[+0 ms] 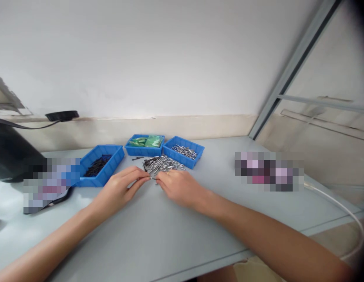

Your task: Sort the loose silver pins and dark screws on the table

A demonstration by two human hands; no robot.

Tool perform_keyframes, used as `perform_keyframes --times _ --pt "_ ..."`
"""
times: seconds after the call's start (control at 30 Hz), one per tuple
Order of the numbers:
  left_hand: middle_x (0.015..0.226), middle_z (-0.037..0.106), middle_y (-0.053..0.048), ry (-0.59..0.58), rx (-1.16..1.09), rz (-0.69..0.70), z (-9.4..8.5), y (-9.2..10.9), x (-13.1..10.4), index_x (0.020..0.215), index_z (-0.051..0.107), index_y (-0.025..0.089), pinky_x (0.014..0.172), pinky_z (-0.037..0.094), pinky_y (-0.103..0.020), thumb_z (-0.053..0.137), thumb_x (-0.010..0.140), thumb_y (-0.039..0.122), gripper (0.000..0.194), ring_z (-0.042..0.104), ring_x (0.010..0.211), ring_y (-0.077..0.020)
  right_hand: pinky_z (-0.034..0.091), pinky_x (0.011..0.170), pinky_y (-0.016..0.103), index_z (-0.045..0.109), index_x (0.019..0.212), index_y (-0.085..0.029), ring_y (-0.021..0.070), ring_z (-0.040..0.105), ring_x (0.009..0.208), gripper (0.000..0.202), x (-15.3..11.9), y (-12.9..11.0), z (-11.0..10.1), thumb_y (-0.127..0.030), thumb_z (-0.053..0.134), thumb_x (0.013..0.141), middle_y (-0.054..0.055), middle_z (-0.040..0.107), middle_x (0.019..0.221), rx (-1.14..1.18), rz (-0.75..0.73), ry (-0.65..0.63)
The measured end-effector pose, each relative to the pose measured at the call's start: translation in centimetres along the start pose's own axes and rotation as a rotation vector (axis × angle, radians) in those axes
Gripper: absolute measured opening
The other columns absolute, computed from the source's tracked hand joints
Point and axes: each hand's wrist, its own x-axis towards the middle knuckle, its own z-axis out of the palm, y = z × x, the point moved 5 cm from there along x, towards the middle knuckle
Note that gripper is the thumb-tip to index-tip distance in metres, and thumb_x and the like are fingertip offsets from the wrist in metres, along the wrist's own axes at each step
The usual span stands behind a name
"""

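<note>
My left hand [123,183] is closed in a pinch just in front of a loose pile of silver screw-like fasteners [163,162]. Facing it, my right hand [180,187] pinches too, with a ring on one finger. A tiny bit of metal shows between the two sets of fingertips, mostly hidden by them. Dark fasteners mix into the left side of the pile, and a single black screw [137,158] lies beside it. Behind the pile, a blue bin [196,158] holds silver fasteners. Left of my left hand, another blue bin [116,158] contains black screws.
A third blue bin [145,151] with green packets stands by the wall. At the left are a dark bottle [14,149], its black cap [62,115] on a strap, and a blurred-out phone-like object [49,188]. A blurred-out item [267,170] with a white cable [337,199] lies right.
</note>
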Motion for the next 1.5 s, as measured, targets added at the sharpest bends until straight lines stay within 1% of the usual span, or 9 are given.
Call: perform_keyframes --times 0.17,0.57,0.67,0.73,0.83,0.97,1.1,1.23,1.5 --pt "0.087 0.068 -0.001 0.035 0.041 -0.08 -0.3 -0.7 0.1 0.093 0.064 0.02 0.076 0.049 -0.023 0.051 0.095 0.03 0.017 0.064 0.08 -0.0145 0.043 0.074 0.026 0.054 0.113 -0.018 0.0161 0.063 0.092 0.018 -0.1 -0.3 -0.7 -0.023 0.046 0.098 0.004 0.067 0.101 0.103 -0.015 0.07" --pt "0.087 0.072 -0.002 -0.003 0.017 -0.173 -0.1 -0.9 0.2 0.091 0.065 0.02 0.07 0.053 -0.024 0.047 0.095 0.04 0.028 0.067 0.078 -0.0168 0.045 0.089 0.028 0.062 0.103 -0.018 0.0154 0.056 0.102 0.02 -0.2 -1.0 -0.3 -0.022 0.043 0.099 0.006 0.063 0.11 0.04 -0.179 0.02" --pt "0.089 0.071 -0.002 -0.031 -0.006 -0.24 0.3 -1.5 0.0 0.106 0.063 0.021 0.065 0.054 -0.023 0.047 0.095 0.044 0.03 0.067 0.077 -0.0167 0.044 0.087 0.028 0.063 0.1 -0.016 0.0157 0.057 0.097 0.021 0.0 -1.2 -0.5 -0.022 0.043 0.098 0.006 0.065 0.103 0.005 -0.233 0.043" --pt "0.09 0.07 -0.002 -0.06 -0.007 -0.265 0.6 -1.9 -0.1 0.121 0.056 0.021 0.065 0.054 -0.024 0.047 0.095 0.045 0.037 0.067 0.077 -0.0168 0.044 0.084 0.03 0.063 0.098 -0.016 0.0176 0.057 0.094 0.019 0.2 -0.4 -0.8 -0.022 0.045 0.097 0.007 0.065 0.101 -0.072 -0.194 0.071" --pt "0.1 0.069 -0.005 -0.147 0.051 -0.208 1.1 -2.0 -0.3 0.121 0.056 0.021 0.078 0.055 -0.029 0.044 0.096 0.043 0.036 0.067 0.088 -0.019 0.043 0.082 0.037 0.063 0.093 -0.014 0.0236 0.057 0.094 0.022 0.5 2.4 -1.9 -0.021 0.043 0.096 0.011 0.065 0.097 -0.268 0.063 0.175" --pt "0.115 0.064 -0.007 -0.271 0.118 -0.074 1.9 -1.2 -0.5 0.122 0.058 0.023 0.091 0.052 -0.035 0.044 0.096 0.04 0.034 0.063 0.104 -0.0223 0.042 0.089 0.046 0.06 0.112 -0.013 0.0309 0.053 0.106 0.025 0.3 5.1 -2.7 -0.027 0.054 0.092 0.019 0.059 0.12 -0.355 0.293 0.24" --pt "0.119 0.062 -0.007 -0.336 0.088 -0.012 2.9 -0.8 -0.7 0.123 0.059 0.024 0.094 0.05 -0.033 0.044 0.097 0.034 0.032 0.061 0.108 -0.0209 0.042 0.094 0.041 0.059 0.112 -0.015 0.0262 0.051 0.112 0.022 0.3 2.6 -1.6 -0.02 0.048 0.094 0.014 0.059 0.121 -0.247 0.033 0.157" --pt "0.108 0.065 -0.007 -0.357 0.076 0.019 3.5 -1.0 -0.8 0.109 0.067 0.023 0.089 0.051 -0.032 0.045 0.096 0.029 0.026 0.062 0.1 -0.0204 0.046 0.087 0.034 0.061 0.103 -0.015 0.0211 0.056 0.101 0.016 -0.4 -0.7 0.1 -0.021 0.048 0.095 0.009 0.064 0.108 -0.126 -0.188 -0.013" --pt "0.106 0.067 -0.007 -0.368 0.112 0.027 3.3 -1.4 -0.7 0.107 0.068 0.022 0.088 0.051 -0.032 0.043 0.097 0.028 0.028 0.063 0.098 -0.0204 0.047 0.085 0.033 0.062 0.102 -0.017 0.0189 0.057 0.1 0.016 -0.4 0.7 1.2 -0.015 0.047 0.095 0.007 0.065 0.108 -0.121 -0.122 -0.075"
